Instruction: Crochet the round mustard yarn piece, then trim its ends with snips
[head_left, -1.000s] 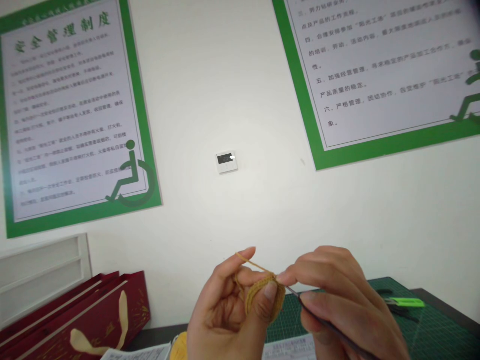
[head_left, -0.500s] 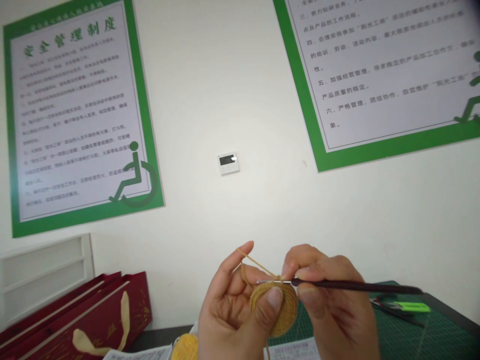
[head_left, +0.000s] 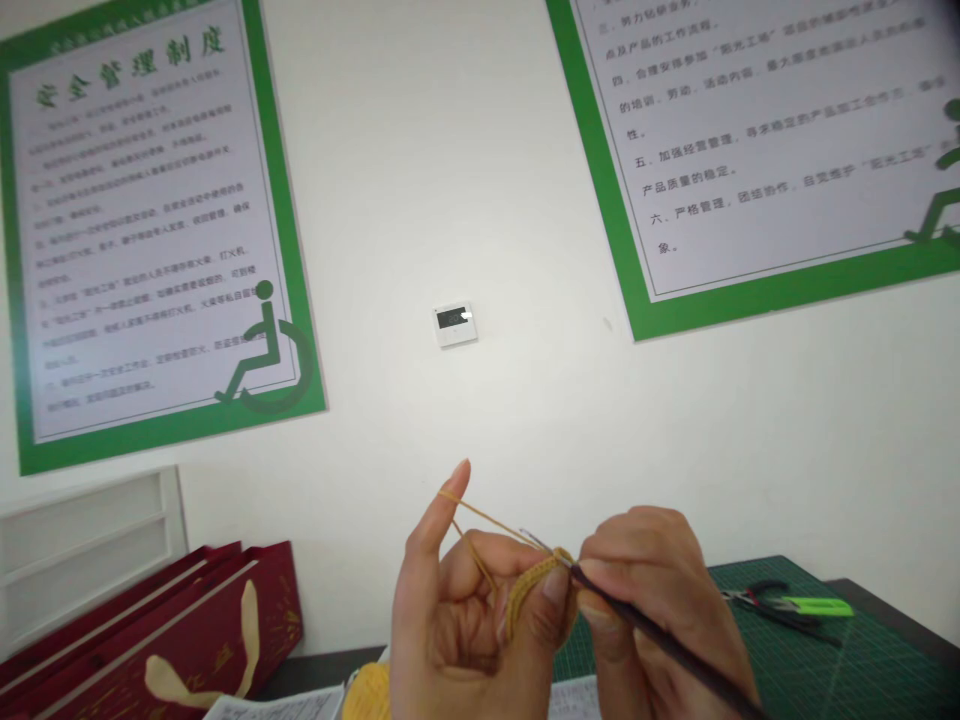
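Two hands crochet a mustard piece, above a table with red gift bags to the left.
The left hand (head_left: 480,650) pinches the crochet piece (head_left: 523,590) between thumb and fingers, yarn strand (head_left: 487,516) over its raised index finger; the right hand (head_left: 660,600) grips the crochet hook (head_left: 652,625), its shaft crossing the piece's top edge. The gift bags (head_left: 217,640) stand toward the dark table (head_left: 322,668)'s far edge, contents hidden. Near the far corner of the green mat (head_left: 885,655) lie hand tools (head_left: 817,607).
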